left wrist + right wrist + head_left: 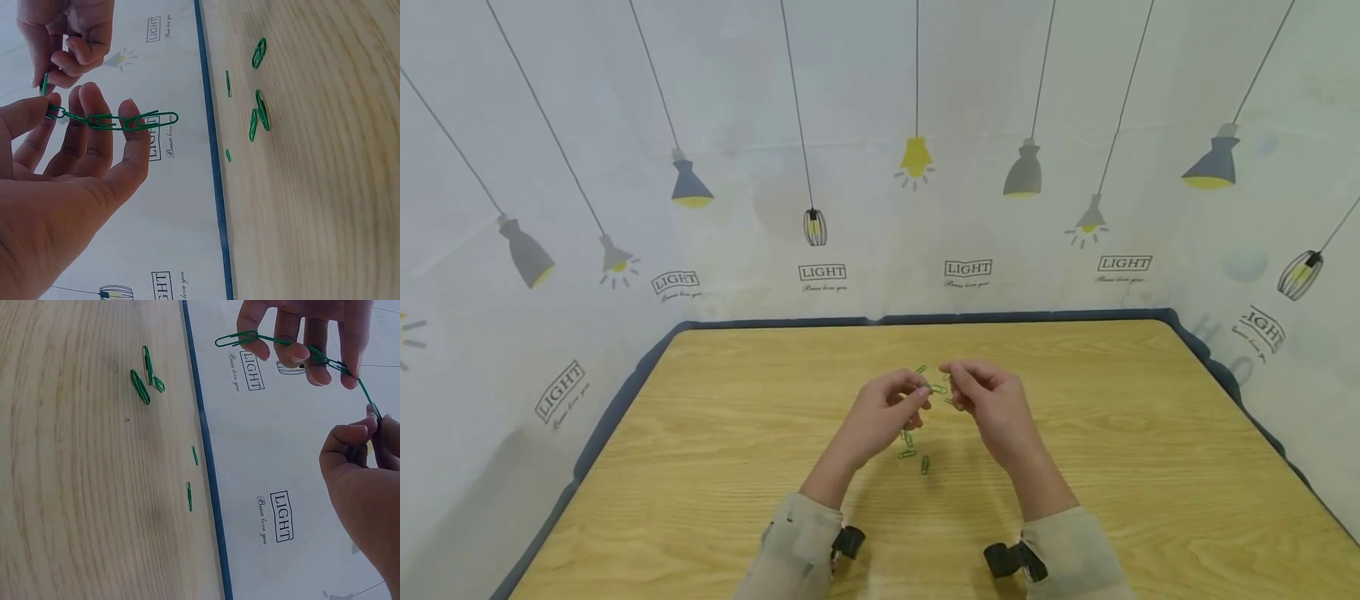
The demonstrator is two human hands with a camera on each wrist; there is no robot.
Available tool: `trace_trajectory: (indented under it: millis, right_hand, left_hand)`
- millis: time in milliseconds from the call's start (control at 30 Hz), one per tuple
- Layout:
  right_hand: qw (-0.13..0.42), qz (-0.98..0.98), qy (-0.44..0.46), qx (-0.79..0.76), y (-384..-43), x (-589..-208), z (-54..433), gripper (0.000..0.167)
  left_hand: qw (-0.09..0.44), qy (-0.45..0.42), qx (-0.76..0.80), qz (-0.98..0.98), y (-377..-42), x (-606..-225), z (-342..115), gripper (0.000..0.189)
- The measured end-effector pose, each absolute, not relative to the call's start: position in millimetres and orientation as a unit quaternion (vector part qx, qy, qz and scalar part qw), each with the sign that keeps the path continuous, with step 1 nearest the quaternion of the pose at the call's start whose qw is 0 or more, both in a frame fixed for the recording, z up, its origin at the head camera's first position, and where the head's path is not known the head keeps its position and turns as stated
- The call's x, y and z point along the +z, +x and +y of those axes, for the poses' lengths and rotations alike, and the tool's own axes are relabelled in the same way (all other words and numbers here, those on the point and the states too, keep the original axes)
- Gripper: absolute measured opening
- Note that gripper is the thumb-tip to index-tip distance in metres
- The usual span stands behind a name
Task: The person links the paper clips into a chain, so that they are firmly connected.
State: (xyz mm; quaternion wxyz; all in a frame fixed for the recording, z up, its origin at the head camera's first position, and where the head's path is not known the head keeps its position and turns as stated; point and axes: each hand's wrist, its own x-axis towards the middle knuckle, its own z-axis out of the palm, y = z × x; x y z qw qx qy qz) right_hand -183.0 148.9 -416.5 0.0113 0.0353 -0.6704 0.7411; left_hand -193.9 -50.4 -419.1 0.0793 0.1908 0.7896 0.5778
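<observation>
A chain of linked green paper clips [103, 120] hangs along the fingers of my left hand [880, 412]. Its thumb and index finger pinch the chain near one end, and the other end sticks out past the little finger. Across from it, my right hand [1000, 408] pinches a green paper clip [375, 411] between thumb and index finger. The two sets of fingertips are close together above the table. In the right wrist view, green wire spans the small gap between them; whether the right hand's clip is hooked into the chain I cannot tell.
Several loose green paper clips [925, 465] lie scattered on the wooden table [737, 467] below and beyond the hands. Dark blue edging [775, 322] runs along the table's border. A pale wall covering [880, 83] printed with lamps stands behind and at both sides.
</observation>
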Motion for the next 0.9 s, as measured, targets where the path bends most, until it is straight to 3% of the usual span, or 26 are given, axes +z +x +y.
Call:
trace_trajectory:
  millis: [367,900]
  right_hand:
    - [0.020,-0.702,0.022,0.711,-181.4,-419.3,149.7,0.036]
    - [0.019,-0.730,0.039,0.683,-178.6,-417.0,153.5,0.027]
  left_hand:
    - [0.082,0.197,0.579,0.787,-190.3,-417.8,-50.2,0.024]
    - [0.075,0.181,0.588,0.785,-189.9,-414.3,-51.2,0.023]
